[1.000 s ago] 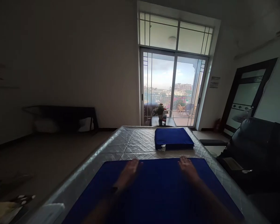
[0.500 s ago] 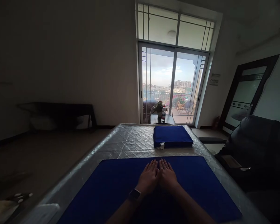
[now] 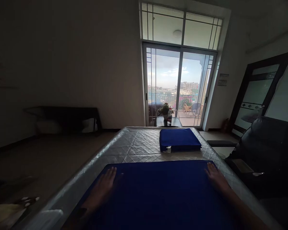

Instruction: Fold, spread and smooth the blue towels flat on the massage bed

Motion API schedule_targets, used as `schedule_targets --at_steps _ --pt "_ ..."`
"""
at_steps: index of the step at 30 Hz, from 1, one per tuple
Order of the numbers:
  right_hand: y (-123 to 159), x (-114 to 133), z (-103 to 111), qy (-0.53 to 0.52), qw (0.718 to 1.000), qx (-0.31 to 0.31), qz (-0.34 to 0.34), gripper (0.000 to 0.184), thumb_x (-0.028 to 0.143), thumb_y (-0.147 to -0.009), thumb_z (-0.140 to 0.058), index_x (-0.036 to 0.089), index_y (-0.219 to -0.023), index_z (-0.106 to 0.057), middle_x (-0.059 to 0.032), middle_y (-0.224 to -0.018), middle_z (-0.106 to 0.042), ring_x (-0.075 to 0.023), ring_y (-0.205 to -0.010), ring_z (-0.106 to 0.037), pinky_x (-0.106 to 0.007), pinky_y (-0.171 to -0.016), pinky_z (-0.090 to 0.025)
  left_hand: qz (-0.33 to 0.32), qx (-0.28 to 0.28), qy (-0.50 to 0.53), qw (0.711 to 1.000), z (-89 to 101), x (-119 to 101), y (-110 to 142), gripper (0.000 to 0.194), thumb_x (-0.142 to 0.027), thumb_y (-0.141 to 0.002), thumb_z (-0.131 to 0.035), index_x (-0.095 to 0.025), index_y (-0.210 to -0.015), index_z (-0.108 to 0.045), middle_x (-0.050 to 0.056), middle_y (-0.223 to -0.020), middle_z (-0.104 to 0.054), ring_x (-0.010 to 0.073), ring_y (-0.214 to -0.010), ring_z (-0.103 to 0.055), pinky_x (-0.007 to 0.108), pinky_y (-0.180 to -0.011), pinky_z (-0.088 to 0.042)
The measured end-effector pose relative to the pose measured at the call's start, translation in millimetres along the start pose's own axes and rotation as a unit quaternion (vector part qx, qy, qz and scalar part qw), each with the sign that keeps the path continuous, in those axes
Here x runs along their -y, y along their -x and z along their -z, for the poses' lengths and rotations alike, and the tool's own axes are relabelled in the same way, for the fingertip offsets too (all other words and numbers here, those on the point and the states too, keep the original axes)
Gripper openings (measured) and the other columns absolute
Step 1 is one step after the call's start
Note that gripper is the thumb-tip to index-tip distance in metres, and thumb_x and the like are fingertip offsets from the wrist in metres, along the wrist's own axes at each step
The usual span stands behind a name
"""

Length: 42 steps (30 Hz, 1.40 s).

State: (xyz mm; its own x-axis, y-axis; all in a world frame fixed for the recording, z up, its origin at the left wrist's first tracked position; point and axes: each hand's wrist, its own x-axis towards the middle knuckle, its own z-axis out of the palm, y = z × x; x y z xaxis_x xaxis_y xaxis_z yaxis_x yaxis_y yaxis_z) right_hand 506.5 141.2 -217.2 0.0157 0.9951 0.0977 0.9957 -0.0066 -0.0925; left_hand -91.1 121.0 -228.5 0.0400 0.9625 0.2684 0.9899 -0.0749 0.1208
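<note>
While the left hand (image 3: 103, 184) is lying flat, wide on the blue cloth's (image 3: 163, 191) far-left corner, the right hand (image 3: 216, 177) is mirroring it far-right. Folded cloth (image 3: 179, 139) is chilling beyond.

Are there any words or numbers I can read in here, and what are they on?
No words or numbers are clear enough to read.
White tag on the folded blue cloth: any print is too small.
Wall signs right of the glass door: too blurred.
Bottle label: too small.
</note>
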Motion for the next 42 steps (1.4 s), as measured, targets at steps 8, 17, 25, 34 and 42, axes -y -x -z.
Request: schedule_targets --at_steps 8,17,25,34,42 --pt "-10.0 -26.1 -19.7 0.01 0.999 -0.017 -0.048 0.076 0.05 -0.102 -0.01 0.005 -0.161 -0.024 -0.0114 -0.169 -0.022 -0.0238 -0.157 -0.017 -0.046 -0.126 -0.019 0.089 0.007 -0.026 0.996 -2.5 19.2 -0.8 0.083 -0.062 -0.095 -0.022 -0.007 -0.154 -0.042 0.019 -0.157 -0.046 0.0341 -0.149 -0.037 0.053 -0.119 -0.031" --pt "-7.0 -23.1 -12.2 0.033 0.999 0.003 -0.037 0.073 0.044 -0.101 -0.014 0.003 -0.161 -0.022 -0.0119 -0.169 -0.018 -0.0245 -0.157 -0.015 -0.046 -0.126 -0.019 0.087 0.008 -0.028 0.996 -4.7 17.7 -0.9 0.08 -0.055 -0.096 -0.022 -0.003 -0.154 -0.041 0.021 -0.159 -0.043 0.033 -0.151 -0.034 0.051 -0.121 -0.029" --pt "3.4 -3.1 8.5 0.053 0.997 -0.026 -0.048 0.068 0.038 -0.102 -0.022 0.001 -0.157 -0.032 -0.0168 -0.166 -0.026 -0.0282 -0.155 -0.021 -0.048 -0.126 -0.019 0.022 -0.05 -0.022 0.998 -4.3 4.9 0.6 0.073 -0.053 -0.1 -0.026 -0.01 -0.158 -0.036 0.021 -0.155 -0.049 0.0346 -0.147 -0.041 0.055 -0.118 -0.034" --pt "9.5 166.2 33.2 -0.079 0.985 0.017 0.15 0.065 0.04 -0.105 -0.02 0.006 -0.158 -0.033 -0.0124 -0.166 -0.029 -0.0236 -0.156 -0.021 -0.043 -0.127 -0.018 -0.182 0.023 0.023 0.983 -2.8 -154.2 -34.6 0.056 -0.045 -0.107 -0.027 -0.019 -0.153 -0.046 0.014 -0.159 -0.045 0.0283 -0.151 -0.035 0.052 -0.121 -0.034" --pt "-9.2 209.2 9.9 -0.117 0.975 0.043 0.183 0.066 0.041 -0.105 -0.017 0.006 -0.159 -0.03 -0.0106 -0.167 -0.026 -0.0211 -0.156 -0.019 -0.041 -0.128 -0.013 -0.145 0.056 0.032 0.987 -10.5 -184.6 -44.3 0.06 -0.043 -0.107 -0.029 -0.01 -0.154 -0.043 0.018 -0.161 -0.038 0.0298 -0.152 -0.031 0.052 -0.123 -0.031"
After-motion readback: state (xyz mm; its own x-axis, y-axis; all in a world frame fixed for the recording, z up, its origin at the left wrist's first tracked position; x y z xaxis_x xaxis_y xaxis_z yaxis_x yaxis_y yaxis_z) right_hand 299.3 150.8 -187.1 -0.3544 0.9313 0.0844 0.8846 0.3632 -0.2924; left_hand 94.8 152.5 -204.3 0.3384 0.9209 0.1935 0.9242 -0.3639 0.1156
